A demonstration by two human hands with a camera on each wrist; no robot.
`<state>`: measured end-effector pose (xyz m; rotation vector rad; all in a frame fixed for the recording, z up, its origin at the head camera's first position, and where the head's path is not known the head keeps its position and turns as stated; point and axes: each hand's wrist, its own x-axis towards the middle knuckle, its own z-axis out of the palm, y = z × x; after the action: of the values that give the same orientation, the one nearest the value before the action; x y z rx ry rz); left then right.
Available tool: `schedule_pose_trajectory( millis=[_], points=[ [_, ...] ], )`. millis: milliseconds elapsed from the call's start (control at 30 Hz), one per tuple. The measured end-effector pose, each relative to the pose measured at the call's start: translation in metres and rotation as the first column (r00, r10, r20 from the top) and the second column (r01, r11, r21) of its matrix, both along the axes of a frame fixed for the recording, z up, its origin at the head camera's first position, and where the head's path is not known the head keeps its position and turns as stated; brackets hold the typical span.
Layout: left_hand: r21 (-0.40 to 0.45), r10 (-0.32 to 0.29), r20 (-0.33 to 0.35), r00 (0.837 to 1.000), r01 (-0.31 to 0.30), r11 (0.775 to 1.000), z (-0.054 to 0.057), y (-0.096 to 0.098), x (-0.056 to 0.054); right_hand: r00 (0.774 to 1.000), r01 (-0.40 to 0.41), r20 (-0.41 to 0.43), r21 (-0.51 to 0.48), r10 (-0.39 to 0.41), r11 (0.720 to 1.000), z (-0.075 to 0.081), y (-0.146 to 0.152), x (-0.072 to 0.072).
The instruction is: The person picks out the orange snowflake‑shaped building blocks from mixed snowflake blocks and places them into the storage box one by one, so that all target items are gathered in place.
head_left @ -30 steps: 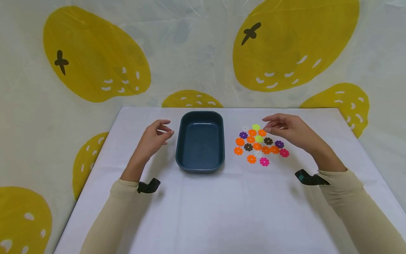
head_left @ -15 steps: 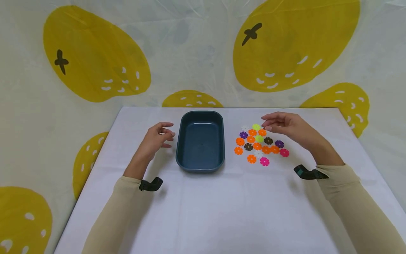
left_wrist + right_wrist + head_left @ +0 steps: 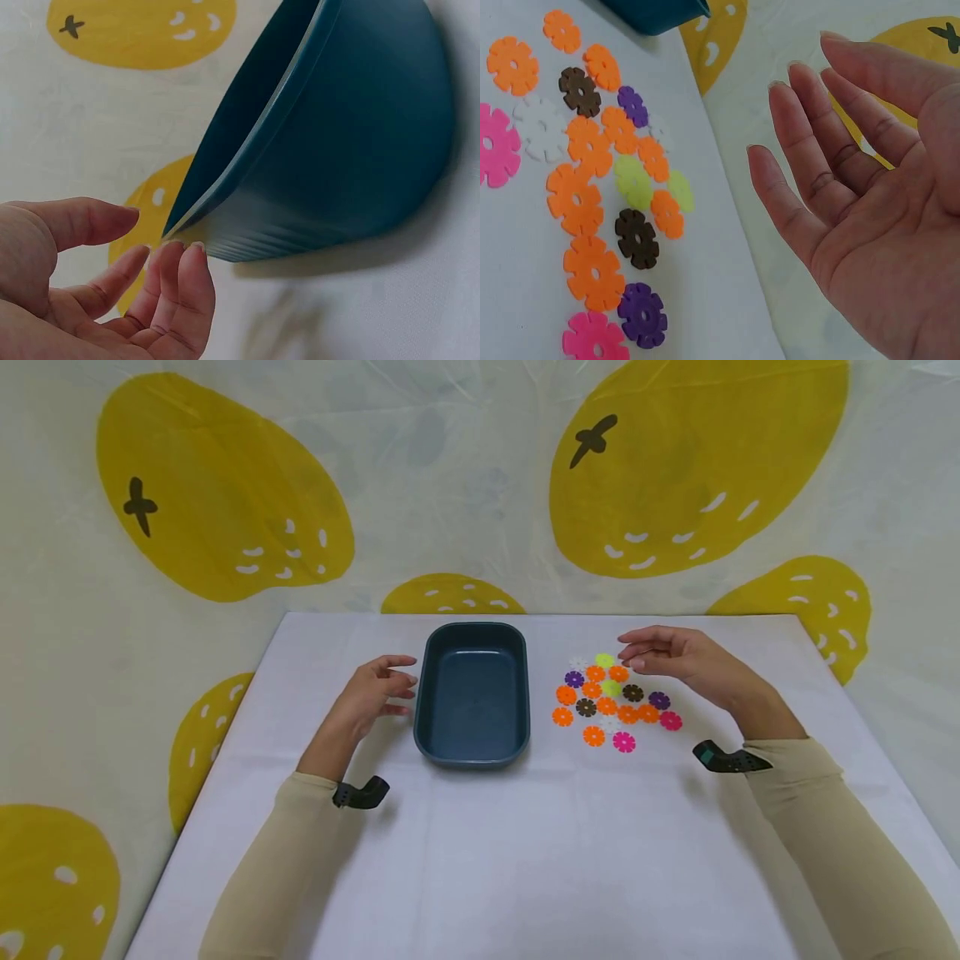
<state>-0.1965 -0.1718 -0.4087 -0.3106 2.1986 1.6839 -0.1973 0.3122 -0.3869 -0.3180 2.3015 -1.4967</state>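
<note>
Orange and other notched discs lie right of centre on the tabletop. Loosely spread and empty, the left hand is beside the central blue dish, the right hand near the discs' upper right; pinching single rims should lift them.

Nineteen discs lie toward the far edge of the one tabletop: nine orange discs, two yellow discs, two white discs, two brown discs, two purple discs and two pink discs; the discs that are not orange make ten. One tray stands near the same edge. There is one left hand and one right hand, with two sleeves and two wrist cameras. Beyond the tabletop's far and left edges, six yellow prints show.
</note>
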Motion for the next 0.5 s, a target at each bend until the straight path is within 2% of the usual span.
schedule_pose_trajectory(
  millis=[267,500],
  points=[
    [0.008,0.025,0.029,0.999,-0.026,1.000,-0.007,0.003,-0.005,0.998,0.035,0.051,0.023,-0.036,0.999,-0.011,0.003,-0.005],
    [0.019,0.008,0.030,1.000,-0.009,1.000,-0.013,0.004,-0.007,0.997,0.029,0.065,0.041,-0.032,0.999,-0.021,0.007,-0.011]
  ],
)
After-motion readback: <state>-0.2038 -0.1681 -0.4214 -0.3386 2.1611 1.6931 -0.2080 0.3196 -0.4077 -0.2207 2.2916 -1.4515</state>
